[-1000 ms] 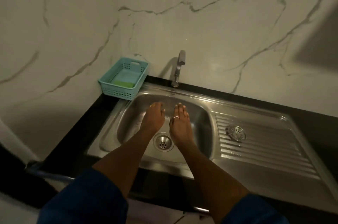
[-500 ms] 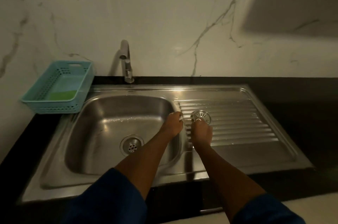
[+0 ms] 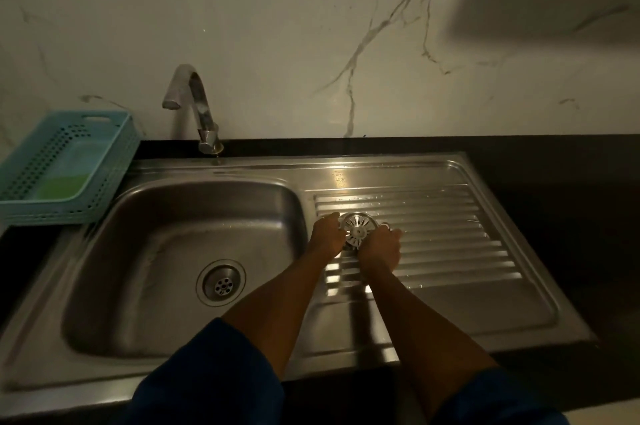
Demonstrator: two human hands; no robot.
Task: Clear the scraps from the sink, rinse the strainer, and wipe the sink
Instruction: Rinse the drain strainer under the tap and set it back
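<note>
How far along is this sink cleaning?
Done, apparently: the stainless steel sink basin shows no scraps, and its drain is uncovered. In hand: the left hand and right hand grip the round metal strainer over the ribbed draining board. Left: rinsing, since no water runs from the curved metal tap, then wiping; neither hand holds a cloth.

I count one sink (image 3: 173, 216), one drain (image 3: 221, 282) in it, one strainer (image 3: 358, 225), one tap (image 3: 199, 105), one turquoise basket (image 3: 52, 215) with one green thing (image 3: 60, 187) inside, and two grips of mine: left grip (image 3: 325, 234) and right grip (image 3: 381, 246).
</note>
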